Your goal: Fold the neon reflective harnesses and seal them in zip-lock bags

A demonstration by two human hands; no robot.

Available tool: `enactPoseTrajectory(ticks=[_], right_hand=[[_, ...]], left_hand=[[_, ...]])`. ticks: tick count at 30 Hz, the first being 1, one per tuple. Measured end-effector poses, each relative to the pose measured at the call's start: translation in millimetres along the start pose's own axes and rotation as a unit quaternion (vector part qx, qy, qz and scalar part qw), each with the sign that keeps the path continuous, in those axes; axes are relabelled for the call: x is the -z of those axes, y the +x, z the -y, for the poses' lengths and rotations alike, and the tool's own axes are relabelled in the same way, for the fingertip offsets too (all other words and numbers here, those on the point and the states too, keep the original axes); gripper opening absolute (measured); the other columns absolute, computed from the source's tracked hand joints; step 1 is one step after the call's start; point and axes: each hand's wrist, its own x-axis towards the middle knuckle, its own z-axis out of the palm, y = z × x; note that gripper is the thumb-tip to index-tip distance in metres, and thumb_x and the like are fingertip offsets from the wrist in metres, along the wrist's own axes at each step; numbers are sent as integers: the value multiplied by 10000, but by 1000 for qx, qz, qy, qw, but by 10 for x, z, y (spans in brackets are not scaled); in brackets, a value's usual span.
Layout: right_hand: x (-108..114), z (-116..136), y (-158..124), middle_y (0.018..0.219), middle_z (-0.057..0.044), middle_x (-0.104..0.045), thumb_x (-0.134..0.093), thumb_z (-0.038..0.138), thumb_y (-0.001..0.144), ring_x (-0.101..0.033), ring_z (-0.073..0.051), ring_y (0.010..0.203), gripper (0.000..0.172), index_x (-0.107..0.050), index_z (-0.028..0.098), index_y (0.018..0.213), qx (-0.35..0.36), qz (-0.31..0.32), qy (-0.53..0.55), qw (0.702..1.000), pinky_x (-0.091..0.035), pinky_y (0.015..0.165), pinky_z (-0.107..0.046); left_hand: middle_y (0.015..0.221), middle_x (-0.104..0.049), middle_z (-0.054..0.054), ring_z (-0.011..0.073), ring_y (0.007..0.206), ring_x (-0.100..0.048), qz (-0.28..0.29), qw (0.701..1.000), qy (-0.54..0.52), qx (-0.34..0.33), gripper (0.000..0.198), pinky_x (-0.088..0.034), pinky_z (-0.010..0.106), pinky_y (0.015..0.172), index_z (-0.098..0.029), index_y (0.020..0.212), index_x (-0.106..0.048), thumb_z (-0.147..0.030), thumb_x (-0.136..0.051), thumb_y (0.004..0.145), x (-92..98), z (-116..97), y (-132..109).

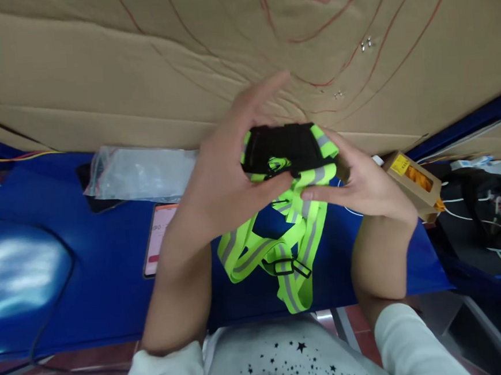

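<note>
A neon-green reflective strap harness (310, 235) with grey stripes hangs in loops above the blue table. A black buckle-like piece (284, 144) sits at its top, between my hands. My left hand (228, 177) grips the black piece from the left, thumb along its lower edge and fingers raised, somewhat blurred. On the other side, my right hand (363, 181) holds the right end, with its thumb over a green strap and its other fingers hidden behind. Black strap adjusters (285, 267) show on the lower loops.
On the blue table (107, 303) to the left lie a clear plastic bag (145, 172) and a phone (154, 258) with a lit screen. A cardboard box (412, 183) with orange contents stands at right. Brown cardboard (93, 67) rises behind. A black cable (52, 318) crosses the left side.
</note>
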Motion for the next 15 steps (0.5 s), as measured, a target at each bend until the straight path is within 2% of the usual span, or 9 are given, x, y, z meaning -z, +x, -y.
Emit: enactPoseTrajectory(ticks=[2, 4, 7, 9, 10, 12, 14, 15], right_hand=[[-34, -33, 10, 1279, -32, -735, -819, 505, 833, -691, -272, 1224, 525, -701, 244, 1273, -16, -18, 75, 997, -568, 1086, -501], [-65, -31, 13, 1128, -6, -773, -743, 485, 913, -740, -220, 1085, 342, -739, 241, 1151, -29, -43, 155, 987, -618, 995, -432], [-115, 11, 30, 1107, 15, -771, -659, 549, 958, -742, -201, 1081, 363, -719, 258, 1166, -74, -94, 231, 966, -625, 939, -385], [-156, 30, 52, 1113, 8, -768, -637, 613, 939, -729, -215, 1123, 440, -701, 258, 1190, -100, -117, 258, 954, -626, 917, -370], [-175, 31, 64, 1097, -3, -769, -625, 625, 939, -728, -217, 1123, 460, -696, 249, 1195, -105, -125, 268, 949, -629, 904, -359], [-200, 20, 80, 1031, -17, -770, -588, 603, 973, -741, -205, 1061, 443, -696, 230, 1186, -97, -128, 283, 946, -637, 874, -334], [-194, 6, 83, 996, -11, -765, -617, 539, 986, -746, -188, 987, 373, -712, 220, 1154, -80, -91, 252, 960, -640, 859, -320], [-178, 2, 78, 995, -4, -763, -652, 511, 974, -744, -183, 968, 335, -725, 218, 1120, -71, -68, 225, 969, -639, 860, -321]], left_hand=[[1580, -475, 34, 218, 1237, -641, -4, 997, -76, 15, 798, -535, 354, 1071, -284, 1545, -425, -178, -739, 818, 8, 17, 1], [1658, -378, 38, 256, 1356, -584, 29, 985, -160, 55, 947, -541, 361, 1086, -339, 1617, -288, -245, -793, 821, 8, 27, -13], [1622, -432, 83, 305, 1416, -546, 62, 965, -233, 107, 1200, -563, 398, 1061, -364, 1670, -9, -321, -836, 801, -42, 47, -30], [1551, -510, 108, 286, 1342, -608, 69, 954, -255, 145, 1194, -572, 413, 1026, -331, 1665, 82, -304, -786, 845, -121, 76, -19], [1517, -546, 109, 276, 1306, -632, 65, 949, -263, 161, 1141, -572, 417, 1020, -309, 1669, 34, -300, -769, 859, -170, 95, -7], [1441, -616, 90, 274, 1273, -651, 39, 945, -266, 188, 913, -564, 425, 1037, -259, 1621, -258, -314, -768, 866, -266, 135, 24], [1348, -681, 76, 282, 1264, -655, -4, 942, -268, 203, 625, -545, 432, 1078, -204, 1407, -551, -340, -797, 849, -329, 172, 50], [1318, -699, 78, 282, 1261, -657, -15, 937, -279, 208, 540, -532, 438, 1099, -182, 1320, -610, -333, -808, 841, -341, 188, 57]])
